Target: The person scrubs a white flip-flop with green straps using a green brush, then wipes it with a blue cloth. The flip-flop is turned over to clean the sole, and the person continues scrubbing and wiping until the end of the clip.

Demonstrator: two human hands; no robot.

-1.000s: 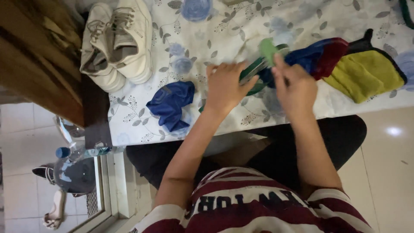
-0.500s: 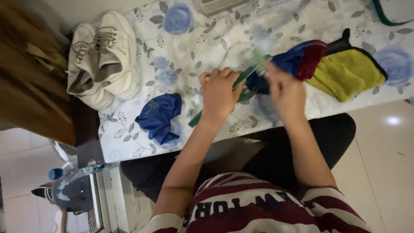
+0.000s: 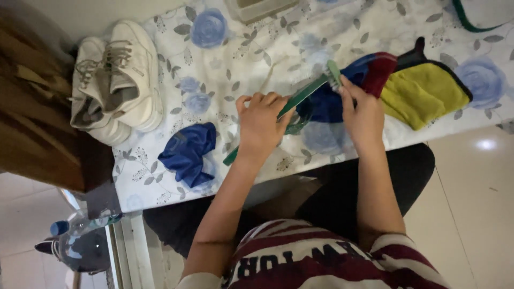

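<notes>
1. Nearest the camera, a seated person in a maroon-and-cream striped shirt (image 3: 332, 265) and dark trousers leans over a table's edge, both bare forearms reaching up to it.
2. Low at the frame's left, a clear plastic bottle with a blue cap (image 3: 75, 227) lies on the pale tiled floor beside a white rail.
3. The left hand (image 3: 261, 126) has its fingers curled together and clamped round the middle of a long green plastic brush (image 3: 300, 96), which slants from lower left to upper right just over the table.
4. The right hand (image 3: 364, 115) has its fingertips pinched on the bristled head of that brush, at its upper end.
5. Beneath both hands lies a table covering of white cloth printed with blue roses and grey leaves (image 3: 241, 59).
6. A crumpled dark blue cloth (image 3: 187, 152) rests near the table's front edge, left of the left hand and apart from it.
7. Just beyond the right hand lies a pile of cloths in blue, red and yellow with a black border (image 3: 412, 88).
8. Farthest left, a pair of white lace-up sneakers (image 3: 115, 83) stands on the table, against a brown wooden surface.
</notes>
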